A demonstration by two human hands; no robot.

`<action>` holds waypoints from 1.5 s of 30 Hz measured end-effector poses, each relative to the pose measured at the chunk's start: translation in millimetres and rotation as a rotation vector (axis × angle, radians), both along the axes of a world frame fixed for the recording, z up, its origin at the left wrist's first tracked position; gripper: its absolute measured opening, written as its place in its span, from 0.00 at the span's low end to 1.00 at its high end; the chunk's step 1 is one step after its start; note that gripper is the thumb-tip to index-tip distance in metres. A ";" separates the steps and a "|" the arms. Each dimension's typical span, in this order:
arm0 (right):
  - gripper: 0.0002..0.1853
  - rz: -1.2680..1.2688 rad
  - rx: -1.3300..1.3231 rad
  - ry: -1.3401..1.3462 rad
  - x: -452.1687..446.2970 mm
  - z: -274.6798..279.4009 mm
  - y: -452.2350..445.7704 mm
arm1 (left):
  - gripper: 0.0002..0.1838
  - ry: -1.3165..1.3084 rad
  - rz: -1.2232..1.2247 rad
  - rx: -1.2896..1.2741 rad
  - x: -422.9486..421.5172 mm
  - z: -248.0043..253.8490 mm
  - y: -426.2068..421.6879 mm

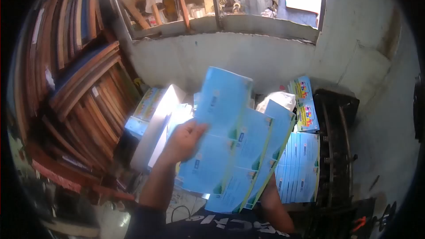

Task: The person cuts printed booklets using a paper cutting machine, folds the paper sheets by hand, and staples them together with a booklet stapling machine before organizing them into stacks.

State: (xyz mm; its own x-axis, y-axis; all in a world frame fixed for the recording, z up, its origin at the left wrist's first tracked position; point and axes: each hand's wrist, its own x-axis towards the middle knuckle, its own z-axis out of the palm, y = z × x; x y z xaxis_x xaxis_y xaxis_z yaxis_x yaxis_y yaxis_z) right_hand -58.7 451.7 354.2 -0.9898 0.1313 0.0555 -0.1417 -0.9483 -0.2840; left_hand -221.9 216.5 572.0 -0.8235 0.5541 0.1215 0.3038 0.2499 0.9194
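Fanned out in front of me are several light-blue printed sheets (252, 139) with small dark print and green-yellow edges. My left hand (186, 139) grips them at their left side, fingers closed. Behind the lower right of the fan is my right hand (269, 194); only part of it and the wrist show, and its fingers are hidden by the sheets. To the right, close to that hand, lies an overlapping row of similar blue sheets (305, 163).
Yellow-and-blue printed covers (303, 104) lie at the back right, beside a black metal frame (332, 150). A white panel (155, 132) and another printed stack (148, 104) stand left. Wooden-edged boards (95, 106) fill the left side. Ahead is a wall with a window opening (230, 24).
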 end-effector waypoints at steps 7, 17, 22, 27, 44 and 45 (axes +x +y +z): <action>0.34 0.003 0.091 -0.143 2.0 61.7 -7.0 | 0.18 -0.163 0.170 0.045 -39.7 -49.9 -29.6; 0.20 -0.127 0.334 -0.480 -19.5 52.7 -4.5 | 0.24 -0.458 -0.019 -0.058 3.4 -107.3 31.6; 0.14 -0.326 0.472 -0.444 -18.7 65.5 0.7 | 0.24 -0.296 -0.096 -0.006 -4.4 -116.0 18.9; 0.14 -0.471 0.482 -0.255 -5.5 65.2 30.3 | 0.21 -0.344 0.029 0.110 -7.5 -109.9 19.1; 0.14 -0.550 0.758 -0.455 35.5 80.0 56.7 | 0.22 -0.487 -0.101 0.219 2.8 -121.4 45.3; 0.13 -0.581 0.671 -0.396 47.2 86.5 65.1 | 0.21 -0.507 -0.100 0.247 1.3 -113.5 43.8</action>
State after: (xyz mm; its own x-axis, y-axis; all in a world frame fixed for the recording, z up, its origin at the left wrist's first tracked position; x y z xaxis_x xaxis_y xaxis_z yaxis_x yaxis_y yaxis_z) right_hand -11.5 516.8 440.7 -0.7437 0.6681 -0.0261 -0.3148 -0.3843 -0.8679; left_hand -220.6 260.4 458.6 -0.7577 0.6377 -0.1390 -0.1792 0.0015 0.9838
